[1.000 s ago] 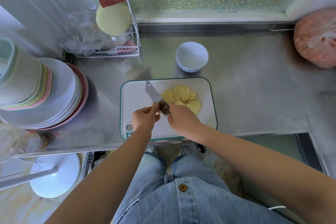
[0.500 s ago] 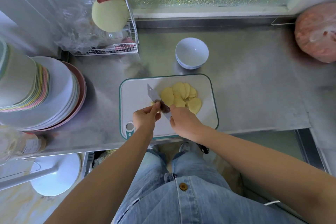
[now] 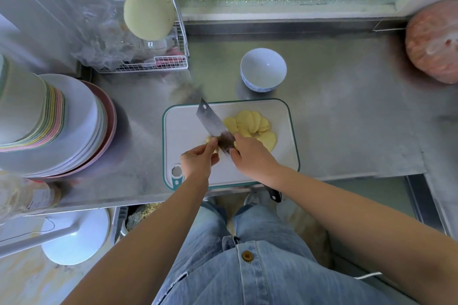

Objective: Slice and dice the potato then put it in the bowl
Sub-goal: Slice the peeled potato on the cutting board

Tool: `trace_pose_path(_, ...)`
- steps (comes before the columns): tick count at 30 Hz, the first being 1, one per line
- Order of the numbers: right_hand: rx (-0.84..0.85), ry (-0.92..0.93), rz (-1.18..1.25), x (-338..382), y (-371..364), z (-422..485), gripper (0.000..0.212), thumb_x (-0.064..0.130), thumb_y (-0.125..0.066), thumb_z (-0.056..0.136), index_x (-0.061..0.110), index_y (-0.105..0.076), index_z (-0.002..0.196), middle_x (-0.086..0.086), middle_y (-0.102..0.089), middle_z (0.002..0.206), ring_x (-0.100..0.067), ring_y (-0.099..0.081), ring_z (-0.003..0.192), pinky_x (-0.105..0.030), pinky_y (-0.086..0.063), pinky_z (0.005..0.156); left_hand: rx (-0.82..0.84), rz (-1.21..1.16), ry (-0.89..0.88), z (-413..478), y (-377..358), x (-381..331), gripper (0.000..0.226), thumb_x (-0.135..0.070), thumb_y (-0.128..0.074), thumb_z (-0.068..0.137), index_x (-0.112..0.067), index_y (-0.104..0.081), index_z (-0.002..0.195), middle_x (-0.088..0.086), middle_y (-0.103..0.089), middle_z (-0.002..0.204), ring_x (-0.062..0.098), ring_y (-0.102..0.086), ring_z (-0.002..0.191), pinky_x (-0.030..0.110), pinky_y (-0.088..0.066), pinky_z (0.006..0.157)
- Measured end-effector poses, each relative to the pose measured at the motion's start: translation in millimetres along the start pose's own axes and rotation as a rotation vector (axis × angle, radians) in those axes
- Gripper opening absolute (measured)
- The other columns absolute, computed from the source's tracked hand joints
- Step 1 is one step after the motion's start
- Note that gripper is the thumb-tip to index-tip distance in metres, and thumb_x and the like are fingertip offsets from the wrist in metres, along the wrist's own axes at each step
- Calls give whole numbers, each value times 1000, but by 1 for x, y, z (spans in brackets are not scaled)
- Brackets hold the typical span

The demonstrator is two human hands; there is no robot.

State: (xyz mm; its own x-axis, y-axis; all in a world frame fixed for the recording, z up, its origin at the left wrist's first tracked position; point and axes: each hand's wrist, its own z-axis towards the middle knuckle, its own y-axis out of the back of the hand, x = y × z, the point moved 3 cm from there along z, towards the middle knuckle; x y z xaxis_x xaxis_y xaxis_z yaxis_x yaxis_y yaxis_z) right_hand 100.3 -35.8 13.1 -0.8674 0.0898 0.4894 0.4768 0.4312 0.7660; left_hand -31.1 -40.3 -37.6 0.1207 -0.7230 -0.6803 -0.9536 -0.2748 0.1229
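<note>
Steel bench [image 3: 143, 151], white board [image 3: 183, 129]. Left hand [image 3: 198, 163] fingers pinch the small potato remnant [image 3: 210, 141]; knife [image 3: 213, 124] alongside, handle gripped by right hand [image 3: 252, 158]. Slices [image 3: 252, 124] lie fanned on the board: slicing judged nearly complete. Dicing outstanding; bowl [image 3: 263, 69] beyond, empty.
</note>
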Motion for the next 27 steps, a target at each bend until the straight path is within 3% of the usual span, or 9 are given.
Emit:
trace_pose_path(3,29,15,-26,0,5,-5,18,18,-41,97,6,-46,109,3,-41,69,-19,-45,68,-27,-26,51,-21,-1,0,-2,1,-1,21,-36,-77,78,-16,-73,75,5,-72,75,21,-70,73,22,-55,69)
trace_pose_path(5,50,18,-44,-3,6,-10,17,17,-39,98,6,-45,108,6,-36,67,-19,-44,68,-26,-23,49,-26,7,-10,-2,1,-1,21,-35,-78,77,-20,-70,66,4,-70,69,23,-69,74,26,-57,74)
trace_pose_path(9,61,7,-66,-6,1,-16,17,17,-38,98,6,-44,109,6,-35,67,-20,-43,69,-30,-26,54,-19,35,-28,-1,-2,-2,23,-36,-79,76,-24,-69,59,1,-71,67,31,-71,83,39,-57,85)
trace_pose_path(17,48,-17,-56,0,-13,-8,15,16,-39,98,5,-46,106,3,-38,70,-22,-47,73,-32,-33,61,3,2,-34,0,0,-2,19,-32,-76,80,-19,-71,66,5,-72,72,30,-71,84,33,-56,83)
trace_pose_path(23,35,-41,-115,3,-27,1,16,15,-39,99,5,-47,109,-7,-51,84,-20,-49,72,-32,-34,61,5,34,-49,1,0,-1,21,-34,-75,81,-23,-71,64,3,-73,71,29,-71,83,37,-57,85)
trace_pose_path(27,28,-75,-99,-1,-39,8,17,16,-39,99,5,-48,109,-12,-60,94,-26,-59,81,-32,-37,62,17,35,-52,2,0,0,18,-35,-75,81,-24,-72,66,2,-73,73,26,-72,82,37,-56,87)
